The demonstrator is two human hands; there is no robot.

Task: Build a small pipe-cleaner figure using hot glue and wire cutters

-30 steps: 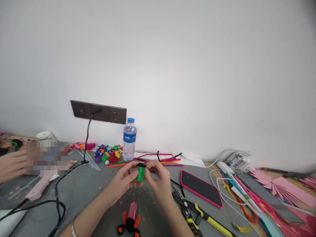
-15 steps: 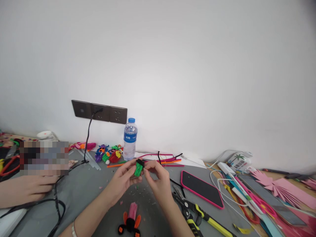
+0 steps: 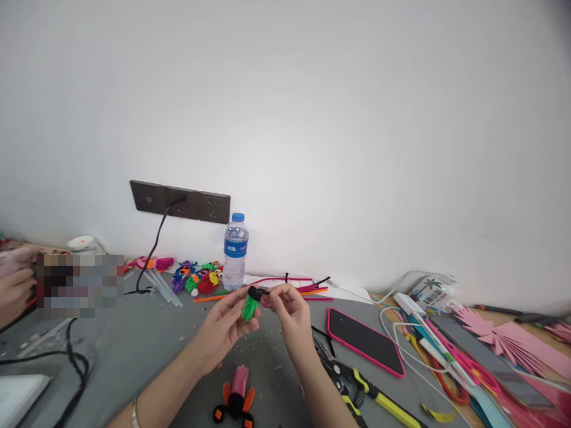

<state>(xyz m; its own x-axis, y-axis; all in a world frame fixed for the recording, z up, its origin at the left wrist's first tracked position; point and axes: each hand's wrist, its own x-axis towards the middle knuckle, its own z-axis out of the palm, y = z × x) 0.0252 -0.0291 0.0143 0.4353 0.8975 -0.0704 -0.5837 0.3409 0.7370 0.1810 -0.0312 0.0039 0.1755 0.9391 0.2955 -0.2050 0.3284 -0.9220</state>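
A small green pipe-cleaner coil (image 3: 250, 308) with a black band at its top is held above the grey table. My left hand (image 3: 223, 330) pinches the coil from the left and below. My right hand (image 3: 288, 315) pinches the black pipe-cleaner end (image 3: 263, 292) at the coil's top. Both hands are closed. A pink, orange and black pipe-cleaner figure (image 3: 235, 401) lies on the table just below my hands.
A water bottle (image 3: 234, 249) stands by the wall near several colourful figures (image 3: 198, 278). A pink-cased phone (image 3: 363, 340) and yellow-handled pliers (image 3: 357, 386) lie to the right. Cables, scissors and pink paper crowd the right. Another person's hand (image 3: 13, 285) is at far left.
My hands lifted slightly and the coil tilted. The other person's hand pulled back to the left, and the black cable on the left shifted.
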